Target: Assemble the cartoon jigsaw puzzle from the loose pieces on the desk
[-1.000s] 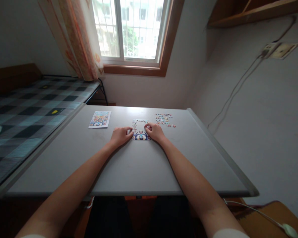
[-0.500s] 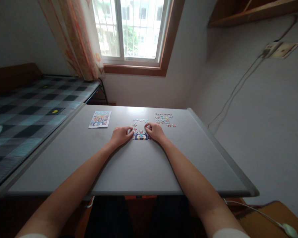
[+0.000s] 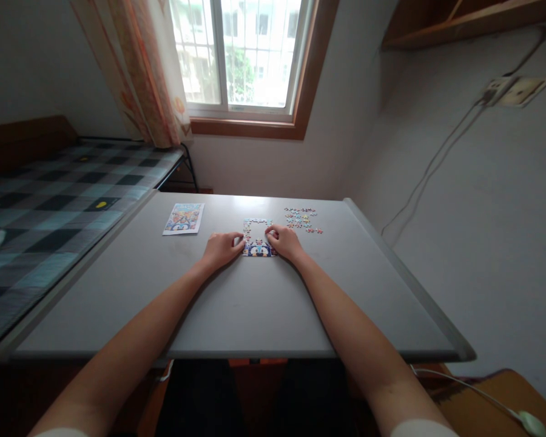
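Observation:
A partly assembled jigsaw puzzle lies flat on the table, its border and bottom rows joined around a bare middle. At its left edge, my left hand is curled, thumb and forefinger tips pressed against the border. My right hand bends over the right edge with its fingertips pinched together on the puzzle; whether a single loose piece is under them is hidden. Several loose puzzle pieces lie spread beyond my right hand. To the left rests a printed picture sheet with a colourful cartoon scene.
The grey table has raised edging along its sides. A bed with a checked cover stands along its left. Behind are a window and a patterned curtain. Cables hang from a wall socket at right.
My right hand's fingertips have shifted very slightly at the puzzle's right edge. Everything else looks the same.

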`<action>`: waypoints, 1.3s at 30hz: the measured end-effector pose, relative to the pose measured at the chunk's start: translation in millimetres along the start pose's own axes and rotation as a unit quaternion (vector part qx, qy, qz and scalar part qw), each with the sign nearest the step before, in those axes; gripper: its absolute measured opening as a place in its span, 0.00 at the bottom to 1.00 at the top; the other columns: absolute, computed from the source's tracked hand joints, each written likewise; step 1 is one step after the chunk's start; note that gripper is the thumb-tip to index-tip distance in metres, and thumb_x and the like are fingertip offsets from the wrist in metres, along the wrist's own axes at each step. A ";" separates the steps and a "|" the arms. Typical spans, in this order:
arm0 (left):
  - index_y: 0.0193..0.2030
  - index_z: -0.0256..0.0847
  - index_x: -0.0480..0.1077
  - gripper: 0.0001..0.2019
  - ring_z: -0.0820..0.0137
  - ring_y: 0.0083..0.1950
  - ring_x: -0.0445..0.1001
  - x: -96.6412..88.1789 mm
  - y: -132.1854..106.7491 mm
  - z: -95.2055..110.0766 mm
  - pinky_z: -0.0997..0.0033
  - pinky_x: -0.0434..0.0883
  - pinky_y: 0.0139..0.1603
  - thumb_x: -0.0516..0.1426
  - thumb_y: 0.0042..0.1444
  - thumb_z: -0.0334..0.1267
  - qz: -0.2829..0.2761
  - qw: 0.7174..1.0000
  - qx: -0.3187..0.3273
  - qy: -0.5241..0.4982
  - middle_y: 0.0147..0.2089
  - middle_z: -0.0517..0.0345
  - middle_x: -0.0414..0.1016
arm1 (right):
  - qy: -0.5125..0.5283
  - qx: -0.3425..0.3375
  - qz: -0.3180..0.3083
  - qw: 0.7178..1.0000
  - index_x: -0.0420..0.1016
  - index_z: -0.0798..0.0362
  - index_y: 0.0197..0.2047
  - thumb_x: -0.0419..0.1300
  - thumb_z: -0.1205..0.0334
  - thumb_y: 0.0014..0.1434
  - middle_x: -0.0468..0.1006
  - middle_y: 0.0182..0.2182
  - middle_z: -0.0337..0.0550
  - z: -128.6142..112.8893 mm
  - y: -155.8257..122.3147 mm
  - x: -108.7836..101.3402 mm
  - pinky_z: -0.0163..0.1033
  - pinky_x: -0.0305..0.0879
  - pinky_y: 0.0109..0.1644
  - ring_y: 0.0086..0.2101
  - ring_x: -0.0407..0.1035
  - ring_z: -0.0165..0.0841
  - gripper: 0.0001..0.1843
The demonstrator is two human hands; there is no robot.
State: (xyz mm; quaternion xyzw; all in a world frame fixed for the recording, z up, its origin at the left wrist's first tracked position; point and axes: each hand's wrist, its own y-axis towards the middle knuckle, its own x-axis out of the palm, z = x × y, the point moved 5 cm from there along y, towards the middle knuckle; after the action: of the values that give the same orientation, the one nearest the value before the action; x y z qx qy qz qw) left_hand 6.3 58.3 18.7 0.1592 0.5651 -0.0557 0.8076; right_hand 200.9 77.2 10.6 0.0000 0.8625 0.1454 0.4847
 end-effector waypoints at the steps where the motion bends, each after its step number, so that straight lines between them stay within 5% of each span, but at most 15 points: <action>1: 0.51 0.46 0.76 0.19 0.68 0.32 0.74 0.1 0.0 0.1 0.71 0.64 0.40 0.51 0.59 0.50 -0.001 1.000 -0.001 0.001 0.30 0.58 0.78 | 0.000 0.000 0.000 1.000 0.78 0.50 0.39 0.56 0.62 0.56 0.76 0.27 0.38 0.2 0.1 0.2 0.35 0.57 0.39 0.29 0.67 0.30 0.11; 31: 0.51 0.46 0.76 0.19 0.68 0.33 0.75 -1.9 -0.7 2.8 0.71 0.64 0.42 0.52 0.60 0.48 -0.004 1.000 -0.001 0.008 0.31 0.57 0.79 | 0.018 0.008 0.044 0.999 0.78 0.50 0.41 0.55 0.62 0.58 0.77 0.30 0.40 8.6 17.5 -4.0 0.38 0.61 0.43 0.32 0.69 0.32 0.12; 39: 0.50 0.47 0.76 0.18 0.67 0.34 0.75 -0.3 -0.5 2.1 0.69 0.65 0.44 0.52 0.60 0.48 0.002 1.000 0.003 -0.003 0.31 0.57 0.79 | -0.104 0.168 0.127 0.972 0.80 0.49 0.42 0.57 0.62 0.58 0.72 0.46 0.49 55.2 69.0 -46.2 0.48 0.56 0.52 0.48 0.63 0.43 0.11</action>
State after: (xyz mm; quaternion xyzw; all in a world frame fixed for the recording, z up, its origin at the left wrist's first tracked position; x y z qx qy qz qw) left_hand 7.9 57.2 19.5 0.1622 0.5620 -0.0566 0.8091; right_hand 261.9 150.6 39.7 0.2065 0.8124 0.0579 0.5423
